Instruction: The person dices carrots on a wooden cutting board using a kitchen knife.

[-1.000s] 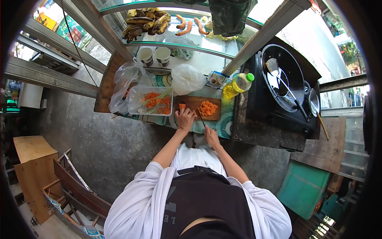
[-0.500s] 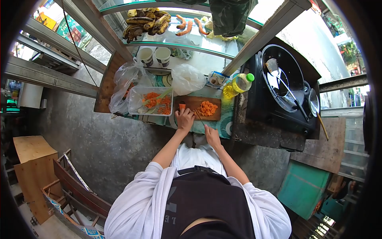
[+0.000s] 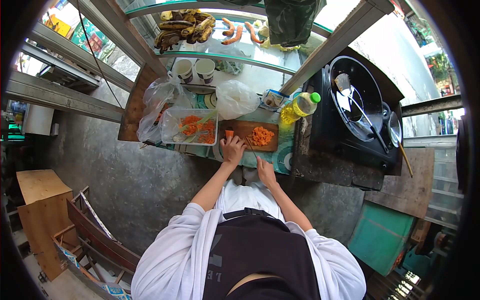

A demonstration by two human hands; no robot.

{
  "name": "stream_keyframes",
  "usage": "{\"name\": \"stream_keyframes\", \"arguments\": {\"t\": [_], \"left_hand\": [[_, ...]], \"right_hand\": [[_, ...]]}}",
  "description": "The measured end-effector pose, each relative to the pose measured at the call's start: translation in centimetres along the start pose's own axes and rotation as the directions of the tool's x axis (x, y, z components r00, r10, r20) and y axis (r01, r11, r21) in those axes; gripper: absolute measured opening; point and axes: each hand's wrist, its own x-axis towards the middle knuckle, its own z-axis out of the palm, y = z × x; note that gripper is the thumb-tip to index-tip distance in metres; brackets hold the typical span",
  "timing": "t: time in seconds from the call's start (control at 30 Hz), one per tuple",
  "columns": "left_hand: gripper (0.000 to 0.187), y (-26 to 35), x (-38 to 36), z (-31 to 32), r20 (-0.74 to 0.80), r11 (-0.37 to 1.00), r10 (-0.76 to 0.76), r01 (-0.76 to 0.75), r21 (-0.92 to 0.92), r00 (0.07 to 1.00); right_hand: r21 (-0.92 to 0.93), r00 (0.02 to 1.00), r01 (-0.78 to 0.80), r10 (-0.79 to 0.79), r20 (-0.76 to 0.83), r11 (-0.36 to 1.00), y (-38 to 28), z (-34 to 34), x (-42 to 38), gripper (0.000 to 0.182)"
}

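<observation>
"What's changed?"

"Barely anything: the knife [image 3: 251, 145] leans slightly more left than a second ago. The right hand [image 3: 266, 171] has its fingers closed round the handle; the left hand [image 3: 232, 149] grips the carrot [image 3: 229, 134] on the left of the board [image 3: 241, 129]."

"Counts?"

"One knife, one carrot, one chopped heap [image 3: 261, 136] on the right, one tub [image 3: 189, 143], two cups [image 3: 183, 71], one bottle [image 3: 298, 109]."

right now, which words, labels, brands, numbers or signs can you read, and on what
"LE", as far as I can tell: black top
Too blurred or small to read: oil bottle, paper cups, packet, green sign
</observation>
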Motion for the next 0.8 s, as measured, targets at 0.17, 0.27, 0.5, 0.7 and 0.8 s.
{"name": "stream_keyframes", "arguments": {"t": [0.17,0.27,0.5,0.7,0.8], "left_hand": [[0.015,-0.2,-0.1,0.2,0.005,1.000,0.006,-0.006,-0.001,1.000],[0.015,-0.3,0.0,0.2,-0.007,1.000,0.016,-0.016,-0.003,1.000],[0.015,-0.2,0.0,0.1,-0.027,1.000,0.022,-0.023,-0.018,0.999],[0.017,-0.3,0.0,0.2,-0.026,1.000,0.020,-0.020,-0.003,0.999],[0.017,-0.3,0.1,0.2,-0.031,1.000,0.023,-0.023,-0.018,0.999]], "right_hand": [[0.057,0.999,0.008,-0.011,0.053,0.998,-0.4,0.0,0.0,0.058],[0.036,0.985,-0.096,0.090,0.149,0.995,-1.0,-0.6,0.1,0.055],[0.025,0.998,-0.005,0.004,0.058,1.000,-0.3,0.2,0.0,0.057],[-0.073,0.995,-0.019,0.026,0.100,0.997,-0.8,-0.4,0.3,0.058],[-0.047,0.993,0.013,-0.007,0.121,0.999,-0.5,-0.3,0.8,0.059]]}}
